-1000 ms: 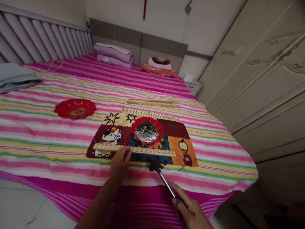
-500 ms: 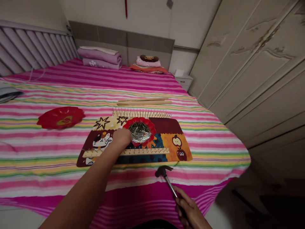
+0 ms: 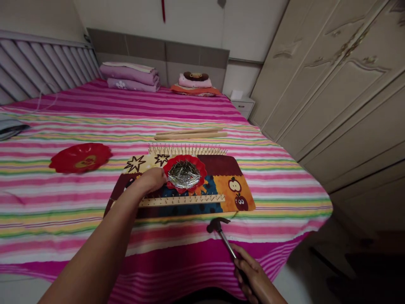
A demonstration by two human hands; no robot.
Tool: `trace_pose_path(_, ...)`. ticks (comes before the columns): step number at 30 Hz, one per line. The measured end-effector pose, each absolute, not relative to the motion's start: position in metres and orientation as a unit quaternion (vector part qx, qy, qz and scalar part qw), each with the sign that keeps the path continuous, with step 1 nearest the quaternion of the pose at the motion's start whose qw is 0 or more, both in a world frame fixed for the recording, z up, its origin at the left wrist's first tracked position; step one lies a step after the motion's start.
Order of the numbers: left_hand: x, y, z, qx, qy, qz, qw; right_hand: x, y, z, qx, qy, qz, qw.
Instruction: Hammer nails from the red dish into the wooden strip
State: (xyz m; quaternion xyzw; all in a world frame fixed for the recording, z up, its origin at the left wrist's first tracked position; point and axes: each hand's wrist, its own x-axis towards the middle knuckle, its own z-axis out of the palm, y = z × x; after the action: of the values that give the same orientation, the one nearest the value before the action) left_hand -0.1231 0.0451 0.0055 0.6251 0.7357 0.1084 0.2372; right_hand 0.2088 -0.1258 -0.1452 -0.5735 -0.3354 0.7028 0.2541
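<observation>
My right hand (image 3: 253, 274) is wrapped round the dark handle of a claw hammer (image 3: 226, 242), its head held off the bed's front side. My left hand (image 3: 155, 179) is closed beside the left rim of a red scalloped plate (image 3: 203, 179) piled with loose nails (image 3: 184, 173). Whatever its fingers pinch is too small or hidden to make out. Below the plate lies a wooden strip (image 3: 183, 200) with nails standing along it; my left forearm covers its left part. Both rest on a patterned mat (image 3: 228, 166) with cat and apple pictures.
Behind the mat sits another strip bristling with upright nails (image 3: 186, 149). Bare wooden strips (image 3: 190, 135) lie farther back. To the left is a second red plate (image 3: 80, 158). Folded bedding (image 3: 131, 77) is stacked by the headboard, and a wardrobe (image 3: 341, 93) stands on the right.
My left hand has drawn back a little to the left, from over the edge of the nail plate to beside it. The right hand and hammer have barely moved.
</observation>
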Motion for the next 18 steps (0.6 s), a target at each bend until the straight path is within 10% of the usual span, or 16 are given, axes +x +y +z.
trace_pose_path(7,-0.144,-0.010,-0.008,0.377,0.589,0.416,0.582,0.206,-0.127,-0.146,-0.586,-0.334,0.686,0.273)
trace_pose_path(18,-0.133,-0.086,-0.047,0.233,0.474,0.517,0.673,0.204,-0.131,-0.141,-0.597,-0.345,0.673,0.267)
